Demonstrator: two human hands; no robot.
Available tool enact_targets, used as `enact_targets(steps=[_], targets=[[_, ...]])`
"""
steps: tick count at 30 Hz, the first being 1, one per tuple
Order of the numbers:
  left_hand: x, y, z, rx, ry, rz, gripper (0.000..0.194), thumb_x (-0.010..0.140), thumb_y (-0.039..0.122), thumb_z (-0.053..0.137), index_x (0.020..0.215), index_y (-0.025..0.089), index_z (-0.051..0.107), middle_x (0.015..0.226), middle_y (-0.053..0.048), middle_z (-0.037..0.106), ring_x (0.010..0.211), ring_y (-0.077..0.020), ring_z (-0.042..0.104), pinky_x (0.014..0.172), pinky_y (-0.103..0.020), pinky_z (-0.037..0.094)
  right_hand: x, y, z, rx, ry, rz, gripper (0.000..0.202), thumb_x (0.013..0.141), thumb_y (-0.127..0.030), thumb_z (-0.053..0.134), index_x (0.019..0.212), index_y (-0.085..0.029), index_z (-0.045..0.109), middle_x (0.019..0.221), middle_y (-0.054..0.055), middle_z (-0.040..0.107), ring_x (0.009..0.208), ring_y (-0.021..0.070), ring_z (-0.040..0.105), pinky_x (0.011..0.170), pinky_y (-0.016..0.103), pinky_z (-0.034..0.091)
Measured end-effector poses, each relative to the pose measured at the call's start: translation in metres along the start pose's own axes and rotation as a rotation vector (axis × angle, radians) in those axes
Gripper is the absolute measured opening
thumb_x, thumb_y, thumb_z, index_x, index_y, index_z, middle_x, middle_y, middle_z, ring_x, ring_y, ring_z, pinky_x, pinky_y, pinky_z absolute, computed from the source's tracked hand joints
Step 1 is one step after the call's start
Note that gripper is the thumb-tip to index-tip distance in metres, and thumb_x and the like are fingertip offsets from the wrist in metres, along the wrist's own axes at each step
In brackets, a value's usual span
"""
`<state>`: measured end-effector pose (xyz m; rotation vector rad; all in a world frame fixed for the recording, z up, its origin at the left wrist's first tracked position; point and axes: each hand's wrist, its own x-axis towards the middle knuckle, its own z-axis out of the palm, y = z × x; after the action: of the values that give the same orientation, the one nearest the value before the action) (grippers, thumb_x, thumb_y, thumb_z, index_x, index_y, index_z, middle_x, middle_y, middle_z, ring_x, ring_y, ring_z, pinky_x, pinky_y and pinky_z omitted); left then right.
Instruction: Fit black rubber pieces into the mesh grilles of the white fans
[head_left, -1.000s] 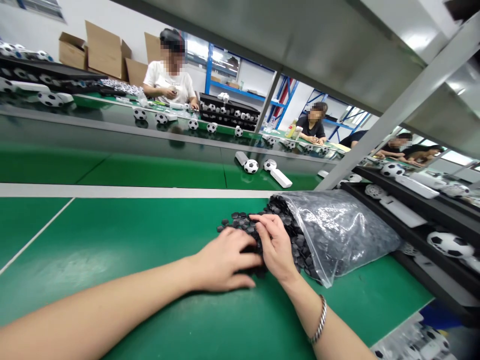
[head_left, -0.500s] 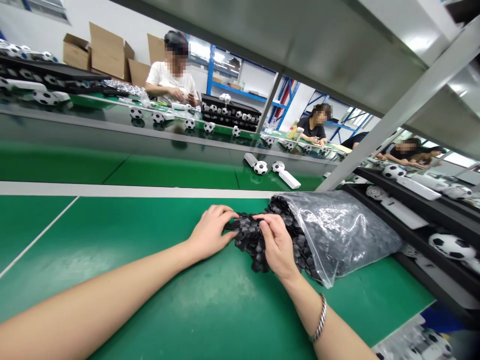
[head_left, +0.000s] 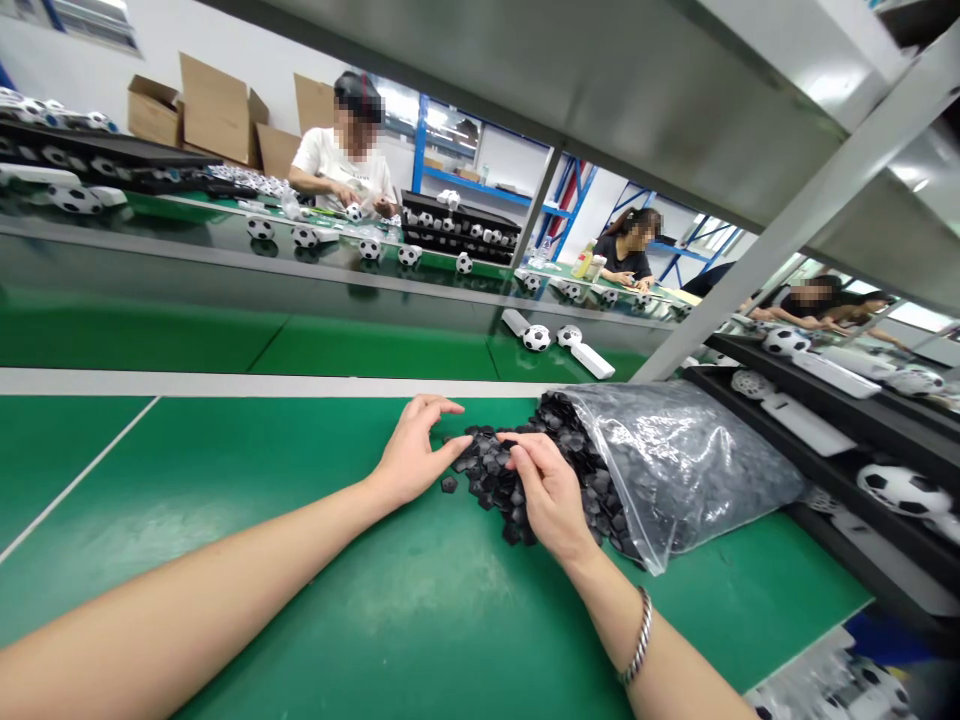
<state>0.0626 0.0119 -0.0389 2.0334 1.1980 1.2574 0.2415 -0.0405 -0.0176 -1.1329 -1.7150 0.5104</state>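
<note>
a heap of small, flat, black five-sided pieces (head_left: 491,478) lies on the smooth green surface (head_left: 300,620), just in front of the mouth of a clear plastic bag (head_left: 697,470). the bag lies on its side, full of the same dark pieces, its open end facing left so that the heap runs into it. one loose black piece (head_left: 448,485) sits just off the heap's left edge.

the left hand (head_left: 411,455) is at the left of the heap, fingers spread well away from the thumb, the thumb's tip at the edge of the pieces. the right hand (head_left: 553,495) is over the right part of the heap, thumb and forefinger drawn close together; something dark shows at their tips, but i cannot tell whether they pinch a piece. a twisted silver-coloured bracelet (head_left: 640,640) circles the right wrist.

beyond a pale edge strip (head_left: 187,382), two white oblong parts with black-and-white football-patterned balls (head_left: 536,338) lie on a darker green strip (head_left: 150,325). stacked black trays (head_left: 911,435) at the right hold similar parts. farther back, a person in a white t-shirt (head_left: 341,165) sits before brown cardboard boxes (head_left: 217,110).
</note>
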Motion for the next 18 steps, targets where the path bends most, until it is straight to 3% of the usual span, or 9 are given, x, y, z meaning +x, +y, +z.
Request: enact_targets(steps=[8,18], targets=[[-0.009,0.009,0.002,-0.005,-0.062,0.288,0.022,0.078,0.025,0.06,0.1,0.023,0.059,0.104,-0.006,0.049,0.1,-0.0197,0.047,0.088,-0.036,0.041,-0.001,0.001,0.001,0.015,-0.053,0.007,0.021,0.087,-0.02,0.05,0.101,-0.022,0.065,0.085,0.002,0.061,0.074,0.0138,0.058,0.074,0.026,0.046],[-0.009,0.015,0.004,-0.031,-0.066,0.393,0.009,0.081,0.02,0.055,0.088,0.019,0.061,0.09,-0.004,0.057,0.087,-0.0163,0.051,0.078,-0.031,0.043,-0.004,0.003,0.003,-0.008,-0.037,0.106,0.011,0.083,-0.026,0.056,0.087,-0.019,0.063,0.081,0.002,0.065,0.07,0.0143,0.06,0.069,0.025,0.048]])
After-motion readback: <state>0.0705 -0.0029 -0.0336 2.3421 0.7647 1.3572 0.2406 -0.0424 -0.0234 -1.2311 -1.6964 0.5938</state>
